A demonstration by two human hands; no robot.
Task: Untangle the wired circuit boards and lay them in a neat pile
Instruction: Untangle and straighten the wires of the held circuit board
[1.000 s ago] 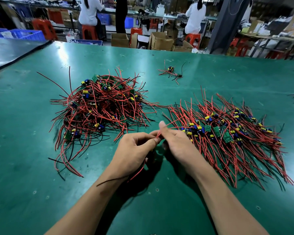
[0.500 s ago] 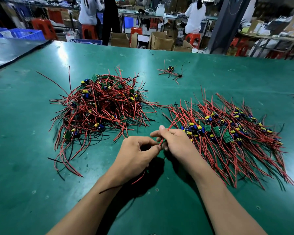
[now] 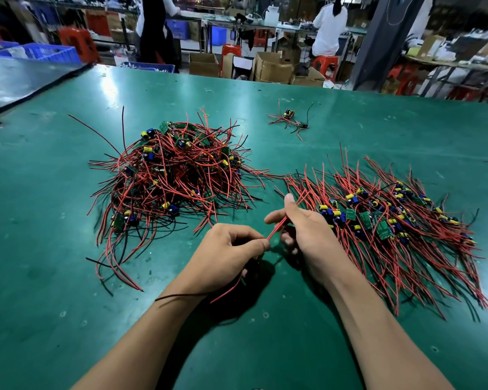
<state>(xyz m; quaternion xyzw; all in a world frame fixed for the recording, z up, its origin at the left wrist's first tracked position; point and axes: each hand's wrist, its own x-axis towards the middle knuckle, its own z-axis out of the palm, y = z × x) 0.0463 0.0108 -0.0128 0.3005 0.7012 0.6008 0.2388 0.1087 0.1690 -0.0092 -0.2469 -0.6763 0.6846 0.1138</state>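
Right now both hands meet low over the green tabletop (image 3: 40, 249), in front of the gap between two heaps of wired boards. The left hand (image 3: 231, 254), fingers curled, pinches the near end of a red wire (image 3: 278, 229). The right hand (image 3: 307, 232) pinches the same wire farther along, between thumb and forefinger. The wire runs straight on a diagonal, near-left to far-right, its far tip pointing into the sorted pile (image 3: 392, 220), whose leads lie roughly parallel. The tangled heap (image 3: 175, 175) sits to the left. A black lead (image 3: 181, 295) crosses the left wrist.
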